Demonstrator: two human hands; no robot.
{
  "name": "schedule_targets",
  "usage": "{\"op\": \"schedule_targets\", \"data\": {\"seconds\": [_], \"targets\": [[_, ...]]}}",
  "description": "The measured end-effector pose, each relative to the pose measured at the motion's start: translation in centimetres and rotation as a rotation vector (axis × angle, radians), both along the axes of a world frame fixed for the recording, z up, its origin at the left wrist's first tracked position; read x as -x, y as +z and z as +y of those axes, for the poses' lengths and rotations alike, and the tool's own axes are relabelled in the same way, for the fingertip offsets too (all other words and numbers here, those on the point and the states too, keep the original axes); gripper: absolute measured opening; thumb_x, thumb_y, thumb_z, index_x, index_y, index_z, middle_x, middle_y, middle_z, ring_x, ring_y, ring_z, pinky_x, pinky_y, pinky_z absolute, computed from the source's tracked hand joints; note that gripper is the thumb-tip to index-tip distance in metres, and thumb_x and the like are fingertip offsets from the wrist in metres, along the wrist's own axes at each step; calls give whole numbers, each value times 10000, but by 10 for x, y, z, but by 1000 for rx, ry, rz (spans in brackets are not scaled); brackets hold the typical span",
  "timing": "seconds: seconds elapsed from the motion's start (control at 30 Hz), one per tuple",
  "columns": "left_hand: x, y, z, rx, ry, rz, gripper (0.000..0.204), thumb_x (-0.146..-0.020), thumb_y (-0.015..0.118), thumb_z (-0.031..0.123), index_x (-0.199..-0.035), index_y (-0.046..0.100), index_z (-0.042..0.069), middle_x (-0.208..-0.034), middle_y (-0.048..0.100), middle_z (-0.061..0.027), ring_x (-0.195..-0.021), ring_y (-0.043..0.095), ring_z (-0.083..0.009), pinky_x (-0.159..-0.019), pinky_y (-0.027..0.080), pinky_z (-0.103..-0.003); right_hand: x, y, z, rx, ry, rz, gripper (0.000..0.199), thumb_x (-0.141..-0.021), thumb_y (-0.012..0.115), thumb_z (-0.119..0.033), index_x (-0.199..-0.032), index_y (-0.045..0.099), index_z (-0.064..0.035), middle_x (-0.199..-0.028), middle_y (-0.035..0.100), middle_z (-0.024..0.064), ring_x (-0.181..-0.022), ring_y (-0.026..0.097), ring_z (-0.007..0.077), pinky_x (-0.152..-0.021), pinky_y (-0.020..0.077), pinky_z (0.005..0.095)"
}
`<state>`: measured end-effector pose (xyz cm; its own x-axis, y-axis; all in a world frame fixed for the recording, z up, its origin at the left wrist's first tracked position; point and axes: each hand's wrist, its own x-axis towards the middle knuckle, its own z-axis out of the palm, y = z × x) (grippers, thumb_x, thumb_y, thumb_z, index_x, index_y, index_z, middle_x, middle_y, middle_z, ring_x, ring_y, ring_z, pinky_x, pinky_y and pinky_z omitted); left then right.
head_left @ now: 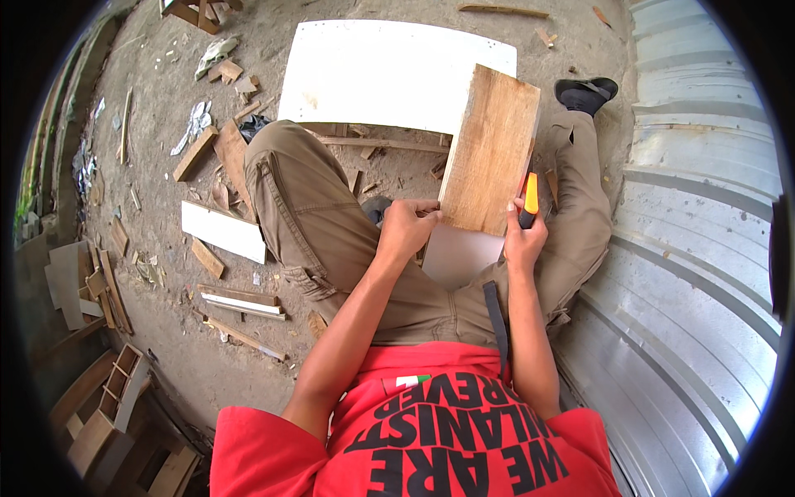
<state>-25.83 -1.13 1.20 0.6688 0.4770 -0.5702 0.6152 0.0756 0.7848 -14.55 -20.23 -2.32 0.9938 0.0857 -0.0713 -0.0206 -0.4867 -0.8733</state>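
A flat wooden board (pixel 490 153) lies at a slant in front of me, its far end over a large white panel (pixel 397 74). My left hand (pixel 407 228) is closed, with thumb and fingers pinching the board's near left corner. At the board's near right edge, my right hand (pixel 525 238) is wrapped round a tool with a yellow-orange and black handle (pixel 530 201). Whatever working end that tool has is hidden, so its kind does not show. Under the board's near end, a white piece (pixel 460 255) rests between my legs.
Ridged metal sheeting (pixel 687 273) runs along my right side. Wood offcuts (pixel 196 152), a small white-faced board (pixel 222 230) and narrow strips (pixel 242 303) litter the ground to my left. Further left are stacked wooden pieces (pixel 116 389). A wooden stool-like object (pixel 199 12) stands at the far left.
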Motion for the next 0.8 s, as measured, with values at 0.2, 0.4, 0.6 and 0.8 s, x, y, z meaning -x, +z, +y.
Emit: {"op": "schedule_targets", "data": {"seconds": [0.2,0.4,0.6,0.8], "targets": [[-1,6,-6,-238,-44,-85,247,-793,756,58,-1021,737,-38,-872,736,-201,-755,725,-233,-696,547,-327,1,0,0,-1,3,3,209,-889,735,-127,-1011,693,37,-884,702,59,-801,630,121,-769,501,276],[-1,-5,-7,-160,26,-64,237,-792,757,45,-1014,742,-37,-879,737,-198,-753,724,-243,-680,544,-323,1,-1,-1,-19,24,-11,214,-892,733,-143,-1011,691,29,-849,686,51,-765,609,114,-744,493,278],[-3,-3,-6,-84,63,-5,225,-788,761,51,-994,752,-38,-828,743,-187,-690,703,-179,-638,540,-303,1,-1,-1,-25,11,-4,203,-898,721,-153,-1010,689,13,-824,683,45,-713,580,102,-699,481,274],[-4,-3,-4,-25,95,27,221,-778,772,62,-975,758,-37,-803,744,-179,-682,695,-153,-625,538,-301,1,-5,0,-89,3,-24,197,-902,717,-137,-1012,687,24,-838,675,25,-729,578,94,-708,486,273]]}}
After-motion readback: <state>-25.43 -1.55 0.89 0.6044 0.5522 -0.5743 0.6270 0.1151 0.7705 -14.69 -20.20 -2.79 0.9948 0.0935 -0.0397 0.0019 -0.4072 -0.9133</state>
